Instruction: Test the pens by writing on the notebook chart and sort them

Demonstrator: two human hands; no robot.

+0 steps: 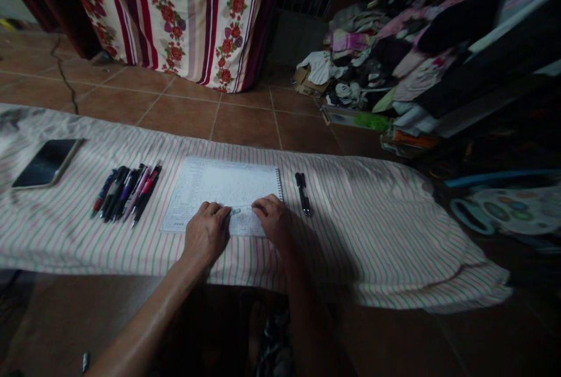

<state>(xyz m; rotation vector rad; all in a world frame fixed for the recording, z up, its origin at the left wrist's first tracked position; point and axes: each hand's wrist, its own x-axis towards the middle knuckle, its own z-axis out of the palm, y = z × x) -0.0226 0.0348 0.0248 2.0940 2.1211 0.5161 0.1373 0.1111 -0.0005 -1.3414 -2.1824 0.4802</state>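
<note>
A spiral notebook (219, 187) lies open on a striped cloth (350, 219) spread over the floor. Both my hands rest on its near edge. My left hand (205, 235) and my right hand (274, 219) are closed, pinching the two ends of a slim pale-green pen (239, 210) held level between them. A black pen (302, 193) lies just right of the notebook. A row of several pens (127, 191) lies to its left.
A dark phone (47, 162) lies on the cloth at far left. Beyond the cloth are brown floor tiles, a flowered striped curtain (184, 14) and a heap of clothes and boxes (394, 61) at the right.
</note>
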